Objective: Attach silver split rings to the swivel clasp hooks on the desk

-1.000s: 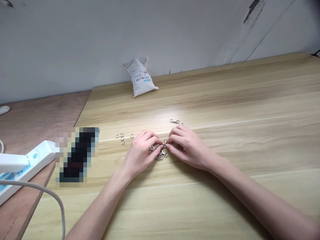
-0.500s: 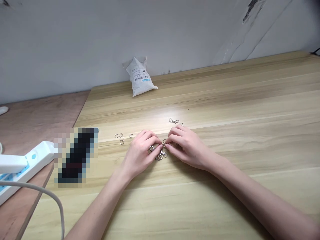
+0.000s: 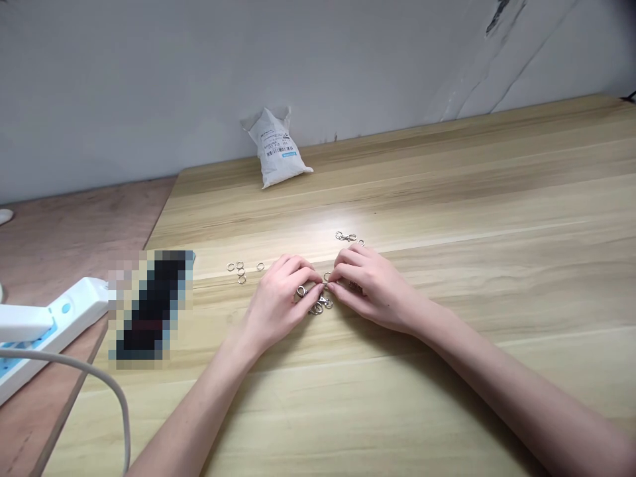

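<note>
Small silvery metal rings and clasps [image 3: 318, 305], clustered.

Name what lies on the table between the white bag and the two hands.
In the head view, mostly bare table; one small metal clasp cluster lies just beyond the right hand, well short of the white bag.

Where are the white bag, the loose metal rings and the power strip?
white bag [image 3: 277, 149], head view, middle of its printed front.
loose metal rings [image 3: 240, 269], head view, middle of the small group.
power strip [image 3: 55, 320], head view, white top face.
</note>
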